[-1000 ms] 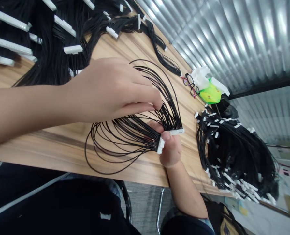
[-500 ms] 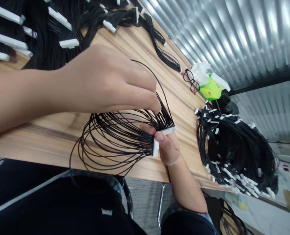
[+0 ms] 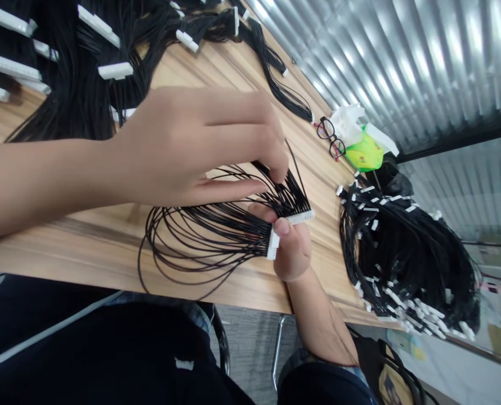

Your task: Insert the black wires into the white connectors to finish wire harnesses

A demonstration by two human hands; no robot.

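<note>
A wire harness of many thin black wires (image 3: 208,236) loops between two white connectors. One connector (image 3: 273,243) faces down and the other connector (image 3: 301,216) lies to its upper right. My right hand (image 3: 293,250) grips both near their meeting ends, its thumb over them and its fingers partly hidden behind the wires. From the left, my left hand (image 3: 217,140) reaches palm down over the wires. Its bent fingertips touch the bunch by the upper connector, while the thumb stands apart from them. One wire bows up behind those fingers.
The wooden table (image 3: 313,191) carries a pile of harnesses (image 3: 77,73) at the upper left and a large coiled heap (image 3: 406,259) at the right. Glasses (image 3: 330,138) and a green tissue pack (image 3: 365,153) lie near the corrugated metal wall (image 3: 385,62).
My left hand has shifted slightly right, and its thumb has come away from the fingers. The harness and my right hand have moved a little up and right.
</note>
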